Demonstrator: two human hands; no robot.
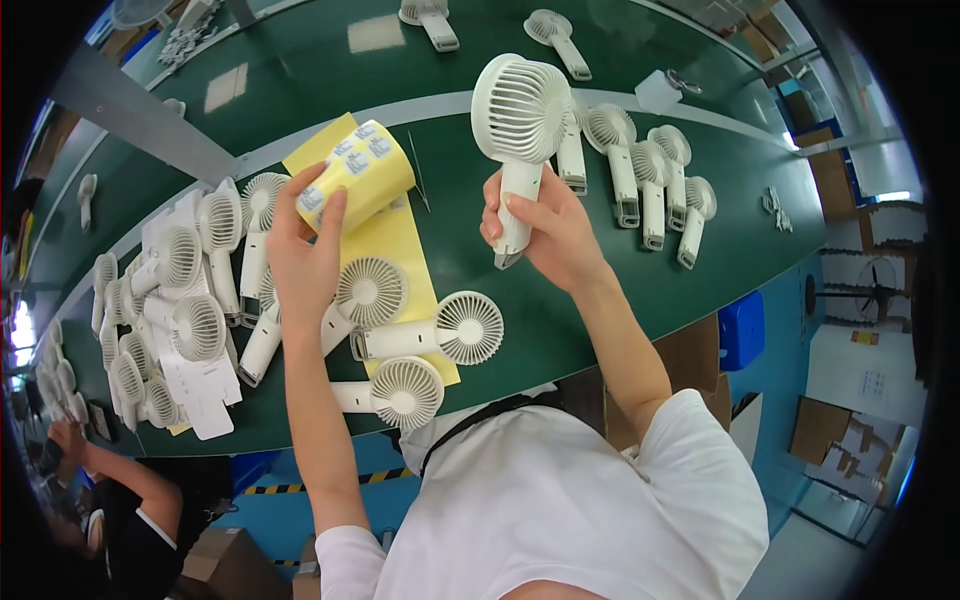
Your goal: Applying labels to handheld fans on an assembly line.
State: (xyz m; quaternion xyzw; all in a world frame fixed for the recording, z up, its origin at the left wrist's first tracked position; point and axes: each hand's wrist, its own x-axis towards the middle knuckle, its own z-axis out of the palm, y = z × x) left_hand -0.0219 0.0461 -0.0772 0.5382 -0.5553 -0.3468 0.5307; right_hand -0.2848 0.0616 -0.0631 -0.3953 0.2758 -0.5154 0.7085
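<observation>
A white handheld fan (521, 110) is raised above the green bench, its handle wrapped by my right hand (545, 222). My left hand (308, 245) grips a curled yellow sheet of labels (385, 185) by its left edge, thumb on the front; small white printed labels show on it. Beneath that lies a flat yellow sheet (405, 255) on the bench. Several white fans lie around its lower end, among them one fan (470, 328) with its head toward the right. Tweezers (419, 172) rest just right of the curled sheet.
Many fans (180, 255) are heaped on white card at the left, and a row of fans (650, 170) lies at the right. A small white box (657, 92) stands beyond that row. Another person's arm (130, 470) shows at lower left. A blue bin (741, 330) sits below the bench's right edge.
</observation>
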